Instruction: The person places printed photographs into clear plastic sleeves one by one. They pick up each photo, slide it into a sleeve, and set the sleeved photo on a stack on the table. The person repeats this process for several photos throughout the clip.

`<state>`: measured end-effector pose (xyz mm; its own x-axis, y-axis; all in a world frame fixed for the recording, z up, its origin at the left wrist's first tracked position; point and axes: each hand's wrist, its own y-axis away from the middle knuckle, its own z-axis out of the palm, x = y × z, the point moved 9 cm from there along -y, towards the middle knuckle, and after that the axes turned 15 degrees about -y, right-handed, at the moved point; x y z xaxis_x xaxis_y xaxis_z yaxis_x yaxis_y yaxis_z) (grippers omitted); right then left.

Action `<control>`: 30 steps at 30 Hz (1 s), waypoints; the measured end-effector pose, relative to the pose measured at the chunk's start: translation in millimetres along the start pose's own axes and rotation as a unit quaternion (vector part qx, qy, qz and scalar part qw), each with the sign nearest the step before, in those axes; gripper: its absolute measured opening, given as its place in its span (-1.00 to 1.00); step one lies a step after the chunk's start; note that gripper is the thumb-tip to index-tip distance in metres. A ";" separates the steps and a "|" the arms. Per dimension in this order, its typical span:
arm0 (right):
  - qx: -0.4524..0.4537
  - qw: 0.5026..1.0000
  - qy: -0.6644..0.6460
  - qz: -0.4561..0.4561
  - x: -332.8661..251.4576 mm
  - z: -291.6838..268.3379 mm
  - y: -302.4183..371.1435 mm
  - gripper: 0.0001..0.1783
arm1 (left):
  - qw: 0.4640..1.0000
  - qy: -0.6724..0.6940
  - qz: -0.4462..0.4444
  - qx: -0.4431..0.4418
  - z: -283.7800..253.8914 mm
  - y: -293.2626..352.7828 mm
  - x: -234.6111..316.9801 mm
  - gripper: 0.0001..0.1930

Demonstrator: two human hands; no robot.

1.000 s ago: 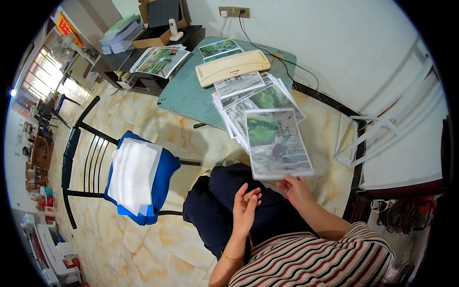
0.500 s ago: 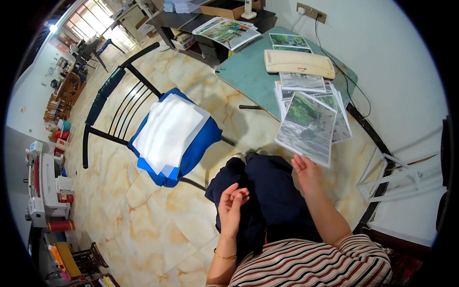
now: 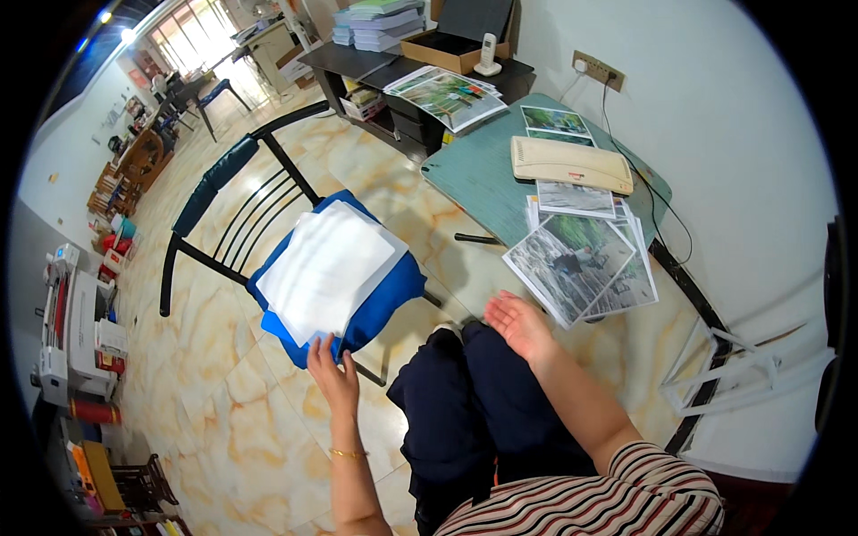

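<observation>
Marbled tile floor [image 3: 232, 406]. Left hand [image 3: 333, 380]: fingers and thumb apart at the near edge of the white sheets [image 3: 322, 268] on the blue cushion [image 3: 389, 304]; I cannot confirm contact. Right hand [image 3: 521, 328]: empty, fingers extended. Beyond, photo prints [image 3: 572, 263] overhang the green table [image 3: 469, 179].

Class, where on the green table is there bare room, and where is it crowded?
The green table is bare on its left, between its edge and the cream machine. Crowded: near right, where prints overlap in front.
</observation>
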<state>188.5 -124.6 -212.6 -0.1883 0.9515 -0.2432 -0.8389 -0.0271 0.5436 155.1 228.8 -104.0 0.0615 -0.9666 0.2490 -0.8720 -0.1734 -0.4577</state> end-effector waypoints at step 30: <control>-0.146 0.508 0.806 -0.266 165.5 271.7 -245.1 -0.52 | 0.984 -0.047 -0.160 -0.063 60.4 -56.6 -116.9 -0.41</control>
<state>501.7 122.7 -167.7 0.1283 -0.6327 -0.7637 -0.9859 -0.1649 -0.0290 226.5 340.1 -158.8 0.3814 -0.8807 0.2810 -0.8539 -0.4521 -0.2577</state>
